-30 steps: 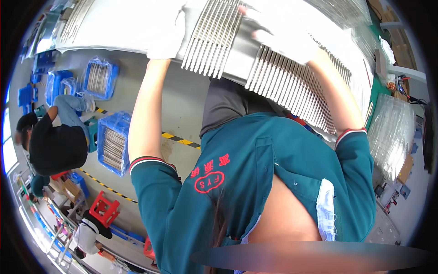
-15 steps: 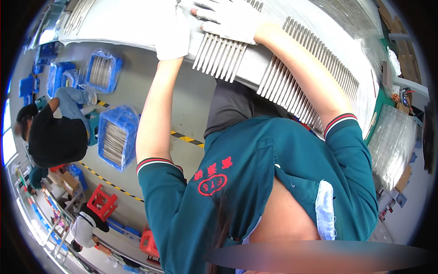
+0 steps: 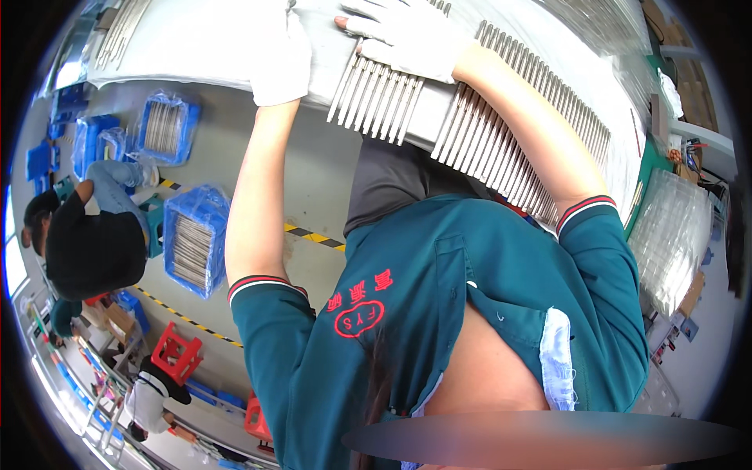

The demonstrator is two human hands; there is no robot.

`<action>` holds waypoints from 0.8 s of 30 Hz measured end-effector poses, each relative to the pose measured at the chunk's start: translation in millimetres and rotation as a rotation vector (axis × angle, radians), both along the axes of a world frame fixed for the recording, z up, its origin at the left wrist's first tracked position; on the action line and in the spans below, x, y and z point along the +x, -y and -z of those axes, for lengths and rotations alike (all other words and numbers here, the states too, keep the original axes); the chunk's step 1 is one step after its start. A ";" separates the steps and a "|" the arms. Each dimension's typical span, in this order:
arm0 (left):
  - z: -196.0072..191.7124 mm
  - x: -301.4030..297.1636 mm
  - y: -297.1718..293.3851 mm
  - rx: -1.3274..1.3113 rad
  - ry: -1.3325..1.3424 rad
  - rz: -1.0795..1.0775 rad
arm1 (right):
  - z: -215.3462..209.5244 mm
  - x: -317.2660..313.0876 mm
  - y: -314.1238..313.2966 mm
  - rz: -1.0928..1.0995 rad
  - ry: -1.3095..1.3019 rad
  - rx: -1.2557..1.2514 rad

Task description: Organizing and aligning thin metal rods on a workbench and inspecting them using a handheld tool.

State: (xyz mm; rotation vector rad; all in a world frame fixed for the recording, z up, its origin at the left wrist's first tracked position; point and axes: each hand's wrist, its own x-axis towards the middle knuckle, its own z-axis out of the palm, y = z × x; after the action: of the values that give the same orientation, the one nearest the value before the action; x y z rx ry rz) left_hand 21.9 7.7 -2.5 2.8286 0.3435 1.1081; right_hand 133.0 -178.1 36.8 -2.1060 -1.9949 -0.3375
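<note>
My right hand (image 3: 411, 39), in a white glove with some bare fingertips, lies stretched out over a small row of slim metal rods (image 3: 374, 102). The rods lie side by side, their near ends jutting past the edge of the white-covered table (image 3: 188, 43). To the right, under my right forearm, runs a longer row of similar metal rods (image 3: 489, 145). My left hand (image 3: 280, 59), also gloved in white, is over the table left of the small row. Its fingers are mostly cut off by the top edge, so any grip is hidden.
A few more rods (image 3: 121, 31) lie at the table's far left. Blue plastic-lined crates of rods (image 3: 192, 247) stand on the floor at left, near a seated person (image 3: 94, 243). Red stools (image 3: 176, 352) are farther down. Clear plastic packaging (image 3: 670, 243) lies at right.
My left hand has shifted slightly left and my right hand slightly right, still over the small row. The whole view has moved a little too.
</note>
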 end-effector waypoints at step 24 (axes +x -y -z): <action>0.2 4.8 -9.7 -0.300 -0.023 0.072 | -13.2 -3.6 -25.1 0.011 -0.167 -0.132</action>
State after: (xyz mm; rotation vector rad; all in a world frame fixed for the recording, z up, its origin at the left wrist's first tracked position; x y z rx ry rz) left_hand 26.8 17.4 -2.7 2.5700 0.3711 0.9241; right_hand 129.4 -153.0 50.0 -2.1443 -1.9585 -0.0305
